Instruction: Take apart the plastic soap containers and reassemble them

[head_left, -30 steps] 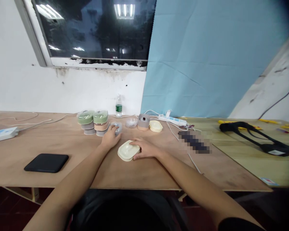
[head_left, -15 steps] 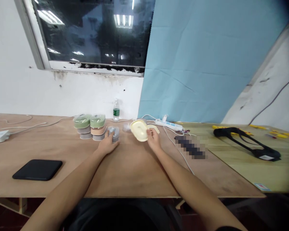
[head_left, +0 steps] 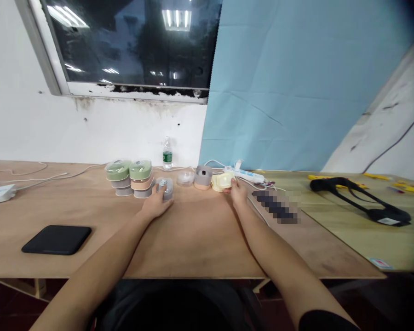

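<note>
My left hand [head_left: 156, 206] grips a small grey lidded container [head_left: 165, 188] from above, its fingers over the top. Just left of it stand two stacks of round containers, one with a green lid [head_left: 117, 170] and one with a green lid over a peach layer [head_left: 140, 170]. My right hand [head_left: 238, 193] has its fingertips on the edge of a cream plastic lid [head_left: 222, 181]. That lid tilts against the table's far side, and its underside is partly hidden. A grey-and-peach cup [head_left: 203, 177] and a transparent round lid [head_left: 185, 179] stand to its left.
A water bottle [head_left: 167, 154] and a white power strip [head_left: 243, 174] with cables stand along the wooden table's [head_left: 193, 243] far edge. A black pad [head_left: 57, 239] lies at left. A black strap [head_left: 360, 200] and yellow pieces lie on the pale board at right.
My right hand has moved the cream lid farther from me and to the right, bringing it down near the table's far side. My left hand stays on the grey container. The view has shifted slightly.
</note>
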`<control>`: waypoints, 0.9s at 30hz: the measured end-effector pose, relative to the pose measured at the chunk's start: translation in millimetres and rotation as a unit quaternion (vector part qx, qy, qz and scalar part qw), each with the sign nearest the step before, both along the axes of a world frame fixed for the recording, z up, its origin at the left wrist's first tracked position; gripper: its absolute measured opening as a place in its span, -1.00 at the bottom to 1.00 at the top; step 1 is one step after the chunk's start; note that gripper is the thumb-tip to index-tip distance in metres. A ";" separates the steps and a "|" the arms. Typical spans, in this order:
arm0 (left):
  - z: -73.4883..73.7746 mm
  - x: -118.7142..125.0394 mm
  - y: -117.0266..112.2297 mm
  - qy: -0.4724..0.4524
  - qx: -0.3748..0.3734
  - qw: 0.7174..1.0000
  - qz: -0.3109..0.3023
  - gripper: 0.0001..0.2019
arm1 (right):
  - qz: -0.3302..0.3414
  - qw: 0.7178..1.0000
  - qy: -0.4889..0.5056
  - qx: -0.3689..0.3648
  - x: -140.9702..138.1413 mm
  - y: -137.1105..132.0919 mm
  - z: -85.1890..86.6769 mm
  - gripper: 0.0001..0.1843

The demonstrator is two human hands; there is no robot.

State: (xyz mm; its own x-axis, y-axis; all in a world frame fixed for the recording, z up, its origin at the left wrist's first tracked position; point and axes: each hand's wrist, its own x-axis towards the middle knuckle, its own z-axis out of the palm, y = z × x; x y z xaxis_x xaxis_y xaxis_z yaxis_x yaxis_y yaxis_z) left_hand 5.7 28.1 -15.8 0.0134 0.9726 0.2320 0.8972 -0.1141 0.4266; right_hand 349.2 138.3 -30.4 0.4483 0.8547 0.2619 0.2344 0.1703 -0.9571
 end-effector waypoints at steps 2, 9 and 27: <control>0.9 -0.3 -0.5 -0.002 -0.004 1.000 -0.005 -0.21 | 0.007 0.999 -0.023 -0.026 -3.2 -2.9 2.3 -0.51; 1.2 -1.6 -0.7 -0.013 -0.008 1.000 -0.011 -0.19 | 0.009 0.998 -0.046 -0.046 -1.3 0.7 -4.3 -0.43; 10.1 8.9 -9.6 0.000 0.099 0.979 -0.179 -0.47 | -0.061 0.951 -0.300 0.028 1.5 5.8 -10.3 -0.33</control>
State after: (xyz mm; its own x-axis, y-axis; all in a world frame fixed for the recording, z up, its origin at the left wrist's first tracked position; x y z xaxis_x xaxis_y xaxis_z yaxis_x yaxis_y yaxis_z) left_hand 14.6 18.5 -5.8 0.3446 0.8422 0.4146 0.7855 -0.5006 0.3639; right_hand 350.7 144.1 -40.6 0.2978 0.7830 0.5461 0.7576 0.1542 -0.6342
